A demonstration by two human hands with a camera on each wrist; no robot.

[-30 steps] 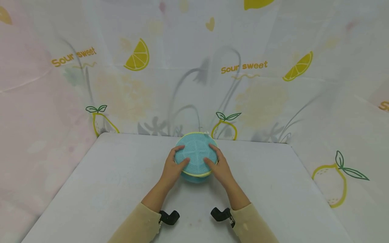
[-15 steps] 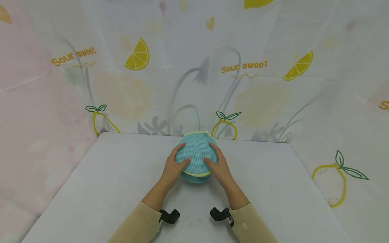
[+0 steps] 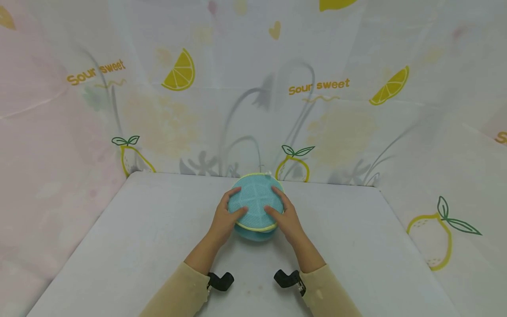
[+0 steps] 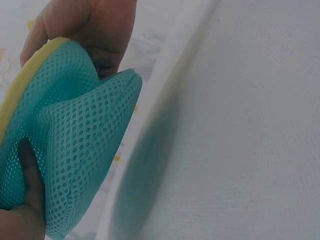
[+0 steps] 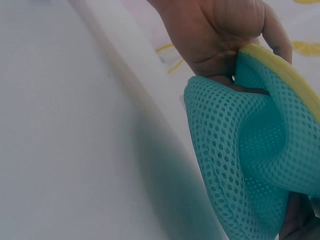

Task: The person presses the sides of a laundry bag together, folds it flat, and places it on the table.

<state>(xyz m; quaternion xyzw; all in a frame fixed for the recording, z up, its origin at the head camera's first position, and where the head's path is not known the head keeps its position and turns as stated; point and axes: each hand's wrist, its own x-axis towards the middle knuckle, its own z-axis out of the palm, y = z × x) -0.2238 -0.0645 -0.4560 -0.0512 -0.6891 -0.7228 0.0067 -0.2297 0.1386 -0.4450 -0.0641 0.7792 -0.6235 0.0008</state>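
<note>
A turquoise mesh laundry bag (image 3: 256,200), round with yellow trim along its edge, is gripped from both sides in the head view. My left hand (image 3: 224,222) has its thumb on the face of the bag, with fingers around the left side. On the right side my right hand (image 3: 288,220) holds it the same way. A softly folded lower layer of the mesh bag (image 4: 87,150) bulges below the trim in the left wrist view. Fingers reach into the fold of the bag (image 5: 220,145) in the right wrist view. The rest of the fingers are hidden by the mesh.
Beneath the bag is a white table (image 3: 158,229), on which the bag's shadow falls. A pale cloth backdrop (image 3: 245,88) printed with lemons rises behind the table and along its sides. Black wrist-worn devices (image 3: 220,281) stick out from the sleeves.
Both hands keep their grip in nearly the same place. The bag's lower layer hangs slightly further toward the person, and its face tilts a little.
</note>
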